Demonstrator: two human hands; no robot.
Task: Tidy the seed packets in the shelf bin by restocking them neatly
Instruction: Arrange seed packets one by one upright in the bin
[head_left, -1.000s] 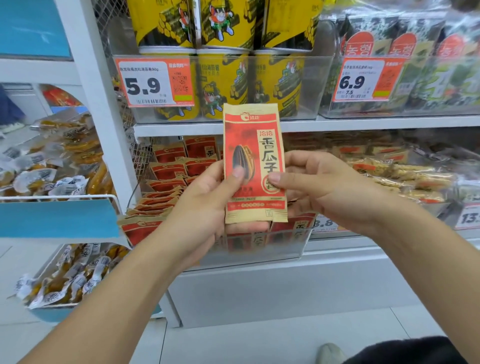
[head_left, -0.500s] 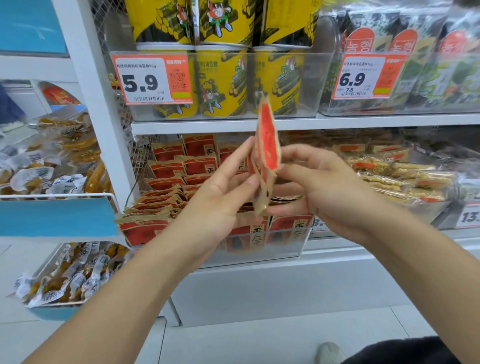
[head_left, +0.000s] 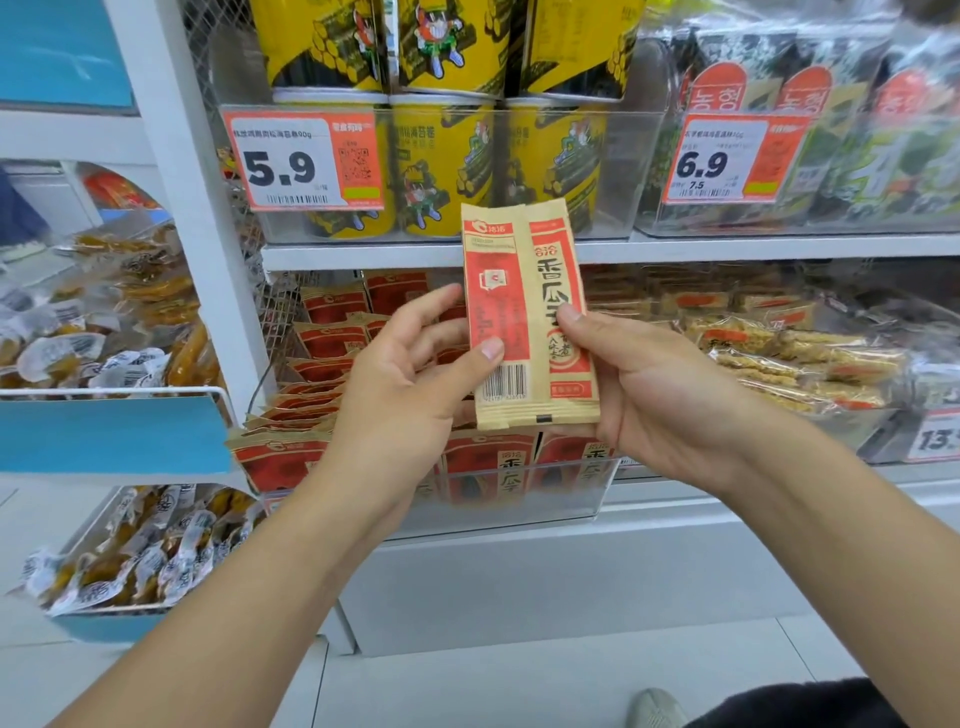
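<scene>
I see both hands holding one seed packet (head_left: 527, 317) upright in front of the shelf, above the clear bin (head_left: 519, 493). The left hand (head_left: 410, 384) pinches its left edge, thumb pressed just above the barcode. The right hand (head_left: 660, 395) grips the right edge, thumb on the print and fingers behind. The packet is tan and red, back side facing me, with large Chinese characters reading 香瓜子 down a red-bordered strip. More packets (head_left: 332, 332) of the same kind lie stacked and leaning in the bin below. Above, yellow cans (head_left: 441, 161) sit behind a tag (head_left: 306, 158) reading 5.9. To the right, a tag (head_left: 727, 161) reads 6.9 before seaweed packs (head_left: 810, 93) with Korean lettering. Cereal bars (head_left: 795, 358) lie right of the bin.
</scene>
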